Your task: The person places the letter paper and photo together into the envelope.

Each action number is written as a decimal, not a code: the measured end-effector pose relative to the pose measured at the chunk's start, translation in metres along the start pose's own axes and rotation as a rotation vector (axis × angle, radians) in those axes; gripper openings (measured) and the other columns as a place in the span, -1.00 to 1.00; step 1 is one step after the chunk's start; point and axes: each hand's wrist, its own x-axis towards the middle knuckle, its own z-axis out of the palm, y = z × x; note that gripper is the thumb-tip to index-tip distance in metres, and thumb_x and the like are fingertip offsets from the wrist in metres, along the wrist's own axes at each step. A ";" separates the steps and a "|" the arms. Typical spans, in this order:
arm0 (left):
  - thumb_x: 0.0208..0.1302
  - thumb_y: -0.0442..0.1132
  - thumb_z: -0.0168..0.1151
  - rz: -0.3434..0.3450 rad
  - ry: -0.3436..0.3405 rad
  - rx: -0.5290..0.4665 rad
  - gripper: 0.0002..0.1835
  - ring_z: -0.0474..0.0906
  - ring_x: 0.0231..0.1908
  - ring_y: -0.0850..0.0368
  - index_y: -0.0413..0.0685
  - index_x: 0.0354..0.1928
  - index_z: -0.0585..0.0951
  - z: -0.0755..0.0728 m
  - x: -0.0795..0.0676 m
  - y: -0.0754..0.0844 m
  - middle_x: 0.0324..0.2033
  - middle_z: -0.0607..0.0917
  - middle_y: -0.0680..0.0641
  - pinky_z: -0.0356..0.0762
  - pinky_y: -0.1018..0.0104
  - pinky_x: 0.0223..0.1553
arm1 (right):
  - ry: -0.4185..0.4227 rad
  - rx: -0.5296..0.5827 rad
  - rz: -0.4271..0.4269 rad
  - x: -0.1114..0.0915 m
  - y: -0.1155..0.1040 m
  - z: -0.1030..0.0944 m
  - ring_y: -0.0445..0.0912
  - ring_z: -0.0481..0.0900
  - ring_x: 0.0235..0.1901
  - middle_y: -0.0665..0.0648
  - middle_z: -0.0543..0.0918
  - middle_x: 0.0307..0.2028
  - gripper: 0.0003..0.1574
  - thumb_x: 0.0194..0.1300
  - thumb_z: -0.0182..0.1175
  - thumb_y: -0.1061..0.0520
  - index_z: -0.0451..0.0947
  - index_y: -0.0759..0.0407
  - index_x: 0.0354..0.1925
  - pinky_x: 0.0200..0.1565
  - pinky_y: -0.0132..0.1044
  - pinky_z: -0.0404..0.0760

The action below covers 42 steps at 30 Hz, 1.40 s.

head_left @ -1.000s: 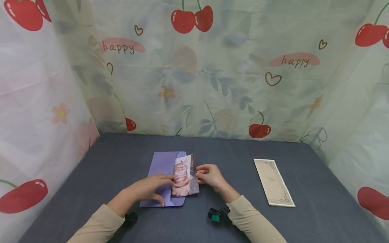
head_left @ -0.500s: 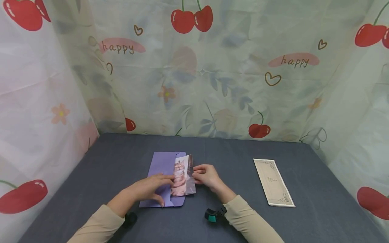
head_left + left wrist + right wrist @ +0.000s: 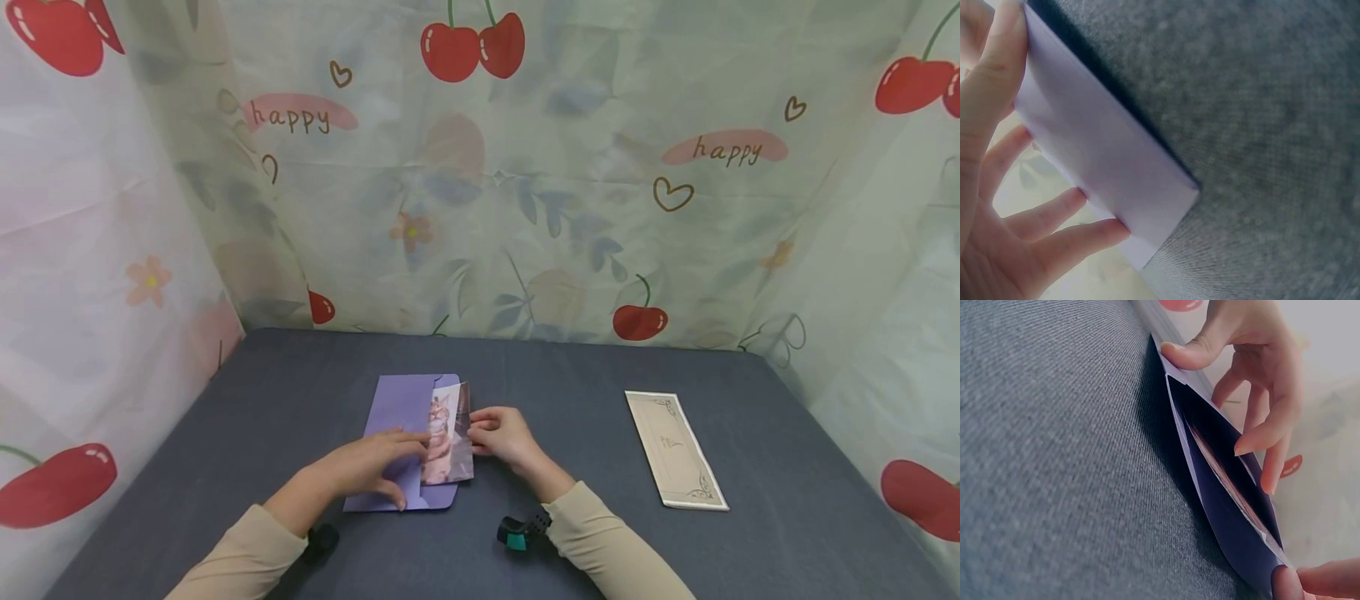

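A purple envelope (image 3: pixel 401 400) lies on the table with its opening to the right. Partly inside sits a folded-looking card with a pink cat picture (image 3: pixel 438 450), its right part sticking out past the envelope. My left hand (image 3: pixel 375 462) rests on the envelope with fingers spread, fingertips at the opening's edge. With thumb and fingers my right hand (image 3: pixel 510 435) pinches the card's right edge. In the right wrist view the envelope's mouth (image 3: pixel 1213 509) gapes, and the card's thin edges (image 3: pixel 1229 481) show within. The card's inner part is hidden by the envelope.
A cream card with ornate corners (image 3: pixel 675 450) lies at the right of the dark grey table (image 3: pixel 555 375). A black wrist strap with a green part (image 3: pixel 517 533) hangs by the right cuff. Cherry-print curtains (image 3: pixel 495 208) enclose the table's back and sides.
My right hand has moved left with the cat card, sliding it further into the envelope; less of the card sticks out now. The left hand and the envelope have stayed in place.
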 end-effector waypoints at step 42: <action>-0.13 0.04 0.42 0.024 0.015 -0.016 -0.43 0.36 0.23 -0.23 -0.04 -0.06 0.51 0.000 0.002 -0.002 0.25 0.44 -0.18 0.31 -0.13 0.21 | -0.057 0.054 -0.024 0.000 -0.004 0.021 -0.18 0.62 -0.44 0.42 0.64 -0.22 -0.56 0.17 0.13 0.43 0.41 0.52 0.05 -0.32 -0.25 0.69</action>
